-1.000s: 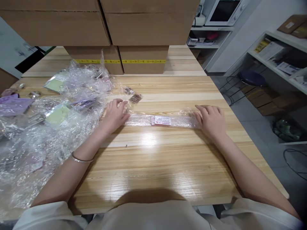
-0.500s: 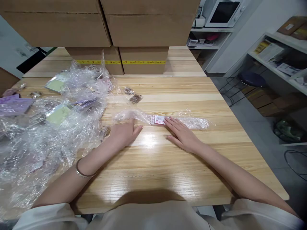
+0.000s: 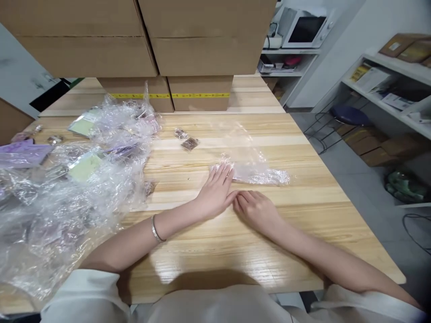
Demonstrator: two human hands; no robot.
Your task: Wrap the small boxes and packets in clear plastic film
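A narrow clear plastic package [image 3: 269, 176] lies crosswise on the table, with a loose sheer plastic flap [image 3: 240, 141] fanned out behind it. My left hand [image 3: 214, 193] rests flat over the package's left end, its fingers stretched out. Just to the right, my right hand [image 3: 258, 208] is curled closed at the package's near edge, close to my left thumb. Whatever its fingers may hold is hidden. The printed label on the package cannot be seen under my left hand. Two small dark brown wrapped pieces, one of them a square [image 3: 190, 143], lie beyond my hands.
A big heap of crinkled clear plastic packets [image 3: 101, 197] covers the table's left side, with green cards and a purple packet [image 3: 25, 152] among them. Stacked cardboard boxes [image 3: 202, 54] stand at the back. To the right are shelves [image 3: 387, 103] and a stool [image 3: 350, 115].
My left hand has moved right onto the package, covering the label. My right hand has drawn nearer me and curled. The plastic's loose left part now spreads out behind the package.
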